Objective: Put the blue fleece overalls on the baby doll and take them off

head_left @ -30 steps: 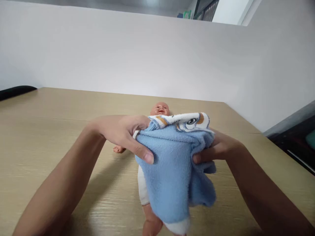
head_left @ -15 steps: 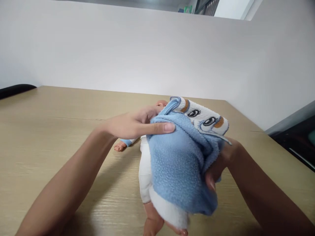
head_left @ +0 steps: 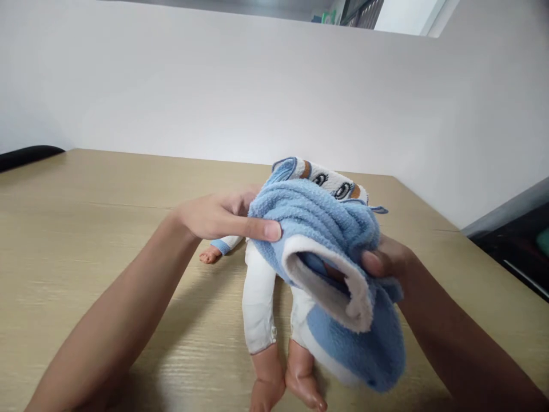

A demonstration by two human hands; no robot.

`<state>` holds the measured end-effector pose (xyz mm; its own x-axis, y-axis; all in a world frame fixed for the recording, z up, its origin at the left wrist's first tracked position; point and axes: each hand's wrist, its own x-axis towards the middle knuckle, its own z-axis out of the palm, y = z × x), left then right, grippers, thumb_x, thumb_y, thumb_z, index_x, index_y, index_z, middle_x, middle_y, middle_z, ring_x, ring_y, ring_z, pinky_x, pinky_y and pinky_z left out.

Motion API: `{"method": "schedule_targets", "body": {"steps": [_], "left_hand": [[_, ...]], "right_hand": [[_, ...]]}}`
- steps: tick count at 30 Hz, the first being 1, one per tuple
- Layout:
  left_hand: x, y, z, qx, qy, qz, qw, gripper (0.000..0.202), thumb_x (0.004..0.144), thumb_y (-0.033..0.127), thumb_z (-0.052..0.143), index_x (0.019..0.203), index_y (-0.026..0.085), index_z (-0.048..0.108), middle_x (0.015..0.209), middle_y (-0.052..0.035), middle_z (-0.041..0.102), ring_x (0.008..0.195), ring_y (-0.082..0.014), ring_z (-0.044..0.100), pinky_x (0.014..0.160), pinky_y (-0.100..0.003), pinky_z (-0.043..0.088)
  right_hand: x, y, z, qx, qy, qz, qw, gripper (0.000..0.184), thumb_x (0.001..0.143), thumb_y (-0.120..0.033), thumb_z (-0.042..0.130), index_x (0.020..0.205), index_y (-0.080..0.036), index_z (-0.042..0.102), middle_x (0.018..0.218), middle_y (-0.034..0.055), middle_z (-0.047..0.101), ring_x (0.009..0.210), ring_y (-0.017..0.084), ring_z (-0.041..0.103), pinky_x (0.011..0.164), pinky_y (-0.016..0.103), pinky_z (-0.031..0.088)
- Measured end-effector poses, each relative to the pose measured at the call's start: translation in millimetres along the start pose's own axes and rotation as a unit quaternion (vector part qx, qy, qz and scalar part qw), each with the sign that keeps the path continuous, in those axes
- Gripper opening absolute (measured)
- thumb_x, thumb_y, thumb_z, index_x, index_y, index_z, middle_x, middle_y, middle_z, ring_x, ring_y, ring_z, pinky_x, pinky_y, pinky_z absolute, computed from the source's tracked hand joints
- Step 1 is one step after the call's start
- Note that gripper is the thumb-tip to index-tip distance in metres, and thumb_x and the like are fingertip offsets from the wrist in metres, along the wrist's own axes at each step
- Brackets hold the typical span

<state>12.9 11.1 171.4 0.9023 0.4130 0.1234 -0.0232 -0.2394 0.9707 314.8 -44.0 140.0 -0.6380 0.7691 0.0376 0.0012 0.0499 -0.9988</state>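
A blue fleecy doll garment [head_left: 317,209] is bunched up between my two hands, above a baby doll [head_left: 260,303]. Embroidered eyes show on the garment's white upper part, and a white-edged opening faces me. My left hand [head_left: 227,214] grips the cloth on its left side, thumb on top and fingers hidden beneath. On the right, my right hand [head_left: 386,260] pinches the bunched cloth near the opening, partly covered by it. The doll lies with its feet toward me, in white trousers, one blue-cuffed arm stretched out left. Its head and most of its body are hidden behind the garment.
The doll lies on a wooden table [head_left: 107,240]. A pale wall [head_left: 240,86] rises behind the table's far edge. Dark objects stand beyond the table at the far left [head_left: 32,157] and at the right [head_left: 518,246].
The garment has been gathered upward and its lower opening has turned toward me, uncovering more of the doll's legs. Its eyed part has shifted left. Both hands keep their hold.
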Motion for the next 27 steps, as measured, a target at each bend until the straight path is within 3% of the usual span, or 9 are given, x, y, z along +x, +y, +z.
{"method": "schedule_targets", "body": {"steps": [3,4,9,14,18,20,22,24,27], "left_hand": [[1,3,5.7,0.005,0.019,0.017,1.0,0.035,0.095,0.049,0.085,0.083,0.018,0.074,0.081,-0.0066,0.077,0.108,-0.027,0.079,0.093,-0.03,0.068],[2,4,9.1,0.005,0.027,0.016,1.0,0.038,0.096,0.051,0.083,0.083,0.017,0.074,0.085,-0.0076,0.079,0.111,-0.0276,0.079,0.096,-0.032,0.068],[2,12,35.3,-0.068,0.086,-0.001,0.994,0.042,0.097,0.051,0.083,0.075,0.017,0.071,0.075,-0.0042,0.074,0.106,-0.0225,0.078,0.097,-0.027,0.065],[-10,13,65.7,-0.149,0.074,-0.059,0.984,0.038,0.102,0.053,0.076,0.101,0.016,0.081,0.094,-0.0039,0.079,0.093,-0.0156,0.073,0.089,-0.02,0.061],[-32,6,91.0,-0.171,0.069,-0.062,0.981,0.038,0.094,0.05,0.086,0.109,0.016,0.082,0.106,-0.0062,0.08,0.101,-0.0192,0.072,0.089,-0.022,0.058],[-42,1,106.8,-0.184,0.098,-0.065,0.976,0.036,0.093,0.049,0.086,0.109,0.016,0.082,0.106,-0.0072,0.08,0.103,-0.0218,0.073,0.091,-0.025,0.058],[-50,-6,124.6,-0.188,0.127,-0.072,0.971,0.033,0.098,0.048,0.08,0.105,0.016,0.082,0.103,-0.0085,0.081,0.103,-0.0234,0.074,0.096,-0.029,0.058],[-55,-12,143.3,-0.186,0.151,-0.079,0.968,0.033,0.102,0.048,0.075,0.098,0.016,0.08,0.092,-0.0083,0.079,0.095,-0.0228,0.074,0.096,-0.031,0.058],[-61,-21,170.2,-0.177,0.2,-0.126,0.955,0.031,0.094,0.045,0.085,0.093,0.016,0.072,0.078,-0.0039,0.072,0.076,-0.0185,0.067,0.079,-0.028,0.057]], "right_hand": [[7,-1,-9,-0.048,-0.178,-0.043,0.982,0.056,0.076,-0.07,0.093,0.085,-0.018,0.076,0.082,0.0027,0.077,0.095,0.024,0.079,0.09,0.033,0.064],[8,-1,-9,-0.053,-0.192,-0.055,0.978,0.053,0.079,-0.069,0.091,0.08,-0.018,0.074,0.079,0.0016,0.075,0.091,0.022,0.077,0.09,0.032,0.063],[1,-6,17,0.06,-0.039,-0.105,0.992,0.045,0.086,-0.062,0.089,0.079,-0.022,0.07,0.077,-0.0003,0.069,0.083,0.019,0.071,0.093,0.032,0.062],[-24,0,45,0.096,-0.041,-0.07,0.992,0.048,0.096,-0.063,0.075,0.073,-0.022,0.064,0.076,0.002,0.063,0.081,0.02,0.067,0.096,0.035,0.061],[-49,2,56,0.09,-0.068,0.04,0.993,0.044,0.08,-0.051,0.097,0.107,-0.022,0.079,0.106,0.0066,0.08,0.116,0.029,0.075,0.109,0.04,0.06],[-59,-2,66,0.057,-0.079,0.061,0.993,0.05,0.079,-0.041,0.098,0.122,-0.023,0.079,0.111,0.0059,0.081,0.111,0.028,0.077,0.099,0.037,0.064],[-65,-4,78,-0.006,-0.005,0.049,0.999,0.043,0.085,-0.034,0.092,0.126,-0.025,0.079,0.113,0.0041,0.082,0.109,0.025,0.077,0.097,0.033,0.064],[-67,-2,91,-0.082,0.089,0.021,0.992,0.028,0.089,-0.026,0.084,0.117,-0.026,0.081,0.11,0.0022,0.081,0.107,0.024,0.076,0.097,0.032,0.062],[-67,8,107,-0.154,0.145,0.011,0.977,0.005,0.091,-0.021,0.072,0.091,-0.023,0.076,0.092,0.0007,0.077,0.092,0.022,0.073,0.087,0.031,0.061]]}}
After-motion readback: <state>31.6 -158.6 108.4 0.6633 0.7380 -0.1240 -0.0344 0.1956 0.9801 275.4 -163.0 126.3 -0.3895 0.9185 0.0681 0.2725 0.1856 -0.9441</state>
